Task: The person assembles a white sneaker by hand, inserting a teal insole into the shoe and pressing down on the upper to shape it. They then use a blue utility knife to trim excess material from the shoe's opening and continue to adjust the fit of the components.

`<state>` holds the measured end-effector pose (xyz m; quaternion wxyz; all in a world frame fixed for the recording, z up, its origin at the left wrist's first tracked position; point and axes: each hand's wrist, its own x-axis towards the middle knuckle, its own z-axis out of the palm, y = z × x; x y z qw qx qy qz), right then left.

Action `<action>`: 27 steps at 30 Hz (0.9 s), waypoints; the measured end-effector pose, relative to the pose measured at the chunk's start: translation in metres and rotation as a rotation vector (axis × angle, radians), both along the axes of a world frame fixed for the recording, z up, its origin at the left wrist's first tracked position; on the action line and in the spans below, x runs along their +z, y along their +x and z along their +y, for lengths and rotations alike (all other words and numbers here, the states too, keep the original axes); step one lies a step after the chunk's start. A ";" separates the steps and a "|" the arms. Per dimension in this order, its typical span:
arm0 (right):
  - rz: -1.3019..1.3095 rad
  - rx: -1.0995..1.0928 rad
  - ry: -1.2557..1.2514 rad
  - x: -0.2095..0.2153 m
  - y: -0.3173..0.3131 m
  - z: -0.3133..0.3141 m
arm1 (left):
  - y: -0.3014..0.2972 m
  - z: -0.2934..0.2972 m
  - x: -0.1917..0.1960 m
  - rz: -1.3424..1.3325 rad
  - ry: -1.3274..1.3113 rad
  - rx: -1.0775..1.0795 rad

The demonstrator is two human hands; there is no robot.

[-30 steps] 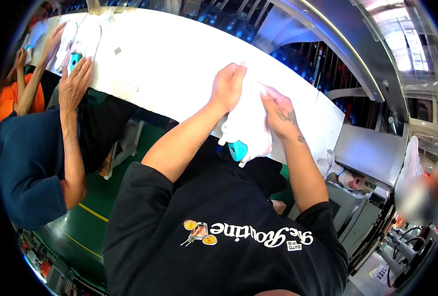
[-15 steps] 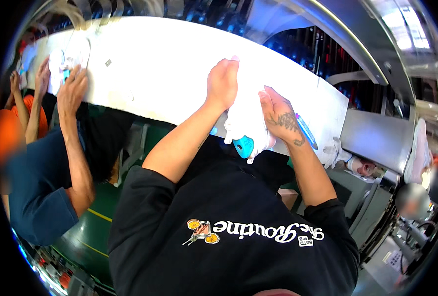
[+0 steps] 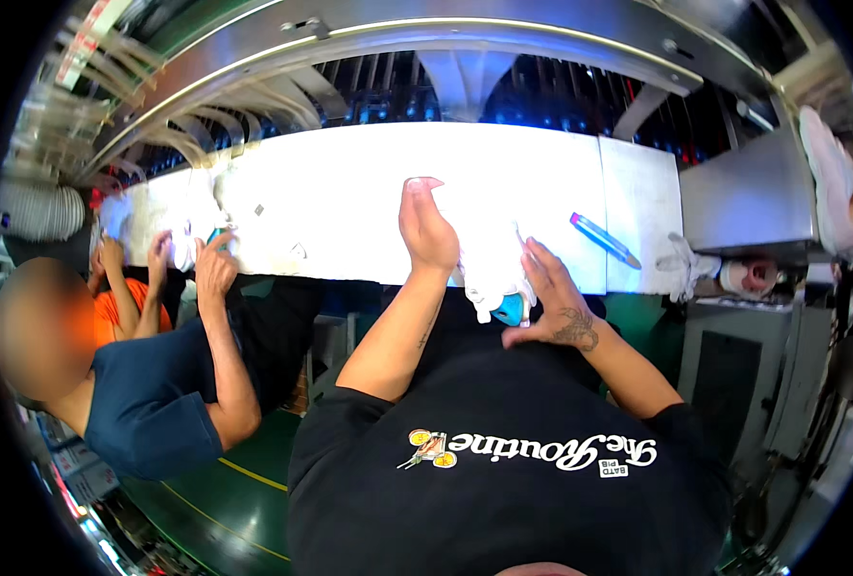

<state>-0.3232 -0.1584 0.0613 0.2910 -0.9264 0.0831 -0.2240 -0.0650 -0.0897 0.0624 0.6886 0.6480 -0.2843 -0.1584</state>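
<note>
We are looking down over a black T-shirt [image 3: 503, 480] at our two hands working at the near edge of a long, brightly lit white table [image 3: 369, 202]. Between the hands is lying a small white garment [image 3: 489, 274], soft and crumpled, bunched into a loose heap that is hanging slightly over the table's edge. A turquoise patch [image 3: 513, 309] is showing at its lower end, just under the white folds; we cannot tell whether it is part of the cloth or a separate piece.

Our left hand [image 3: 426, 230] is standing on its edge, fingers straight and together and pointing away from us, flat and open, pressing against the left side of the garment. Our right hand [image 3: 553, 293] is lying on the garment's right side with the fingers spread and curved over the cloth, the thumb reaching under toward the turquoise patch; it is holding the fabric loosely rather than clenching it.

Farther right on the table a blue pen-like stick [image 3: 605, 240] is lying at a slant, well apart from the garment, and a crumpled white glove [image 3: 681, 261] is resting at the table's right corner.

To our left, a co-worker in a dark blue top [image 3: 148, 403] is reaching a hand [image 3: 215, 269] onto the same table, beside another person in orange [image 3: 124, 307].
</note>
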 end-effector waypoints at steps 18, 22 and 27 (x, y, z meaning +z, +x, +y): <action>-0.494 0.158 0.207 0.066 -0.012 0.028 | -0.029 0.068 0.154 -0.333 -0.290 -0.394; -0.487 0.162 0.218 0.069 -0.010 0.027 | -0.036 0.071 0.152 -0.332 -0.175 -0.272; -0.430 0.137 0.318 0.073 -0.009 0.029 | -0.038 0.065 0.142 -0.181 -0.048 -0.265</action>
